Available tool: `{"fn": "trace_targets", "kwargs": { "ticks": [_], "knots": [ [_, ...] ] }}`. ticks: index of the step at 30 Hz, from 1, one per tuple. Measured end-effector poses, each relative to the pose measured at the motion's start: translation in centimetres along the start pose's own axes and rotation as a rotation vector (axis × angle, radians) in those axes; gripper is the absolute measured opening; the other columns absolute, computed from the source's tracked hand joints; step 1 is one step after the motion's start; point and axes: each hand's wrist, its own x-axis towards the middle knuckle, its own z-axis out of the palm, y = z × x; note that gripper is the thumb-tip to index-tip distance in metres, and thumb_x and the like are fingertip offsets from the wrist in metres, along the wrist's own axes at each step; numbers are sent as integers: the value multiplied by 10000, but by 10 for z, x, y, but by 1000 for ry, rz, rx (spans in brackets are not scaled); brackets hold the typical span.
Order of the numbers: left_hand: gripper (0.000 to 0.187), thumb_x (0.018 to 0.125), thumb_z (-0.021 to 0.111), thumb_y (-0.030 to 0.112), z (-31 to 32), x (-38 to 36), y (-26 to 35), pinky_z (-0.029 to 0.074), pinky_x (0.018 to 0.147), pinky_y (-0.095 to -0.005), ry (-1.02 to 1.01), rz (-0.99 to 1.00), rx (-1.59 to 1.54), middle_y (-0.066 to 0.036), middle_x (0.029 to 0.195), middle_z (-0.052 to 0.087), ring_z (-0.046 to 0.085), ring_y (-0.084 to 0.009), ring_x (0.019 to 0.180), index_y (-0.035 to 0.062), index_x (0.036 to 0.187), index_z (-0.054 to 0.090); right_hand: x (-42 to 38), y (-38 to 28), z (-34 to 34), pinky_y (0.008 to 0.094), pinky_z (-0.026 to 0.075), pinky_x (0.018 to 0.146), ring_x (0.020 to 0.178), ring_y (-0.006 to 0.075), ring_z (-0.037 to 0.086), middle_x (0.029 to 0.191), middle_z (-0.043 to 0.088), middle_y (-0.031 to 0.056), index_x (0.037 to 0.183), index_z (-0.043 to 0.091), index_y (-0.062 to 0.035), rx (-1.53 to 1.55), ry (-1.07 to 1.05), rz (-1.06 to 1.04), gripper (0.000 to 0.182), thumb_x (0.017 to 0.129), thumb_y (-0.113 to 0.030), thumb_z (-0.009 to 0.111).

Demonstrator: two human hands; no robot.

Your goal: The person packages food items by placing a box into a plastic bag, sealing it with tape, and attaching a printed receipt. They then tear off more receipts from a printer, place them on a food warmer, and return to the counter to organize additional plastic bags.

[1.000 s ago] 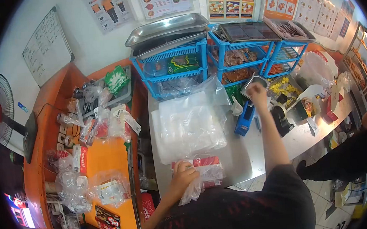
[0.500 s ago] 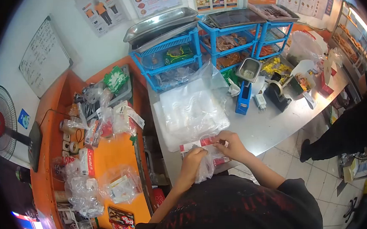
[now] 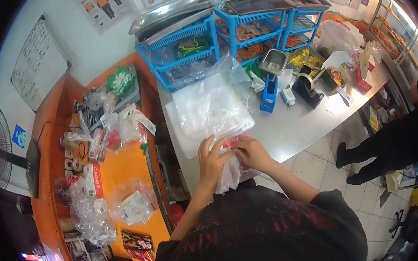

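Observation:
A small transparent plastic bag (image 3: 228,175) hangs at the table's front edge, close against my dark shirt. My left hand (image 3: 211,160) grips its left side, with the upper fingers stretched up and the thumb pointing right. On the other side, my right hand (image 3: 252,153) pinches the bag's upper part between thumb and fingers. A red-and-white packet (image 3: 235,140) shows behind and between the hands, partly hidden by them. Just beyond my fingertips lies a stack of translucent plastic bags (image 3: 212,108) on the metal table (image 3: 286,133).
Blue tiered racks (image 3: 179,55) carry metal trays at the back. A blue dispenser (image 3: 269,94), a tape dispenser (image 3: 308,90) and a metal container (image 3: 274,62) stand at right. An orange counter (image 3: 124,170) holds plastic-wrapped goods at left. A person in dark trousers (image 3: 389,142) stands at right.
My left hand's fingers have lifted and spread from a tighter curl. My right hand keeps its pinch, moved slightly left. The whole view has shifted a little, and more of the other person's legs shows.

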Motion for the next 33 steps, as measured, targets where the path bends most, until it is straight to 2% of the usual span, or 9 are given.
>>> {"fn": "trace_targets", "kwargs": {
  "ticks": [4, 6, 12, 16, 21, 23, 24, 29, 33],
  "knots": [
    [177, 647, 615, 92, 8, -7, -19, 429, 798, -357, -96, 53, -234, -85, 1002, 576, 529, -272, 945, 79, 821, 646, -6, 14, 5, 381, 438, 648, 734, 326, 536, 755, 557, 159, 819, 629, -18, -2, -137, 23, 127, 707, -9, 569],
    [158, 672, 593, 64, 3, -9, -19, 447, 744, -347, -339, -57, -441, -113, 956, 577, 546, -280, 900, 41, 826, 612, -8, 17, 5, 381, 436, 658, 790, 323, 536, 778, 557, 161, 816, 618, -11, -1, -166, 3, 150, 682, 14, 557],
    [96, 692, 550, 65, -14, 24, 7, 440, 675, -402, -639, -177, -187, -159, 888, 589, 546, -343, 850, 18, 776, 550, -8, 27, 6, 386, 431, 676, 804, 339, 523, 775, 553, 163, 797, 605, 7, 29, -252, -33, 180, 633, 44, 538],
    [190, 696, 577, 157, 12, 30, -21, 436, 706, -437, -582, -56, -416, -201, 794, 589, 553, -380, 785, 17, 825, 576, -7, 17, 0, 398, 426, 671, 796, 344, 518, 784, 551, 163, 752, 584, 15, -42, -222, 7, 130, 633, 41, 538],
    [260, 671, 675, 146, 18, 42, -37, 470, 660, -354, -790, -80, -441, -148, 801, 614, 597, -283, 759, 22, 882, 586, -10, 19, 3, 393, 427, 672, 789, 336, 518, 762, 537, 163, 746, 570, 12, 17, -165, -4, 99, 653, 32, 544],
    [247, 671, 681, 97, 13, 59, -31, 487, 593, -294, -1186, -611, -586, -117, 806, 614, 605, -191, 755, -5, 874, 583, -12, 12, 2, 389, 428, 674, 786, 332, 518, 769, 532, 161, 775, 566, 8, 1, -192, 47, 121, 656, 26, 550],
    [247, 671, 681, 97, 12, 57, -32, 487, 593, -294, -1187, -616, -586, -117, 806, 614, 605, -191, 755, -5, 874, 583, -15, 4, 2, 379, 429, 673, 780, 323, 520, 792, 530, 152, 823, 559, -3, 42, -64, 83, 173, 651, 13, 574],
    [189, 706, 646, -5, 4, 36, -37, 528, 616, -293, -892, -1093, -1088, -111, 857, 592, 602, -203, 774, -31, 881, 579, -31, -13, 14, 340, 436, 676, 771, 263, 530, 822, 547, 93, 897, 580, -35, -48, 53, -116, 297, 618, -8, 677],
    [154, 736, 627, -16, 5, 12, -36, 530, 656, -318, -683, -1276, -1218, -111, 871, 588, 600, -209, 787, -22, 884, 583, -38, 1, 29, 352, 391, 762, 859, 271, 510, 897, 544, 119, 842, 610, -53, 103, 75, 39, 230, 622, -41, 675]
  ]
}}
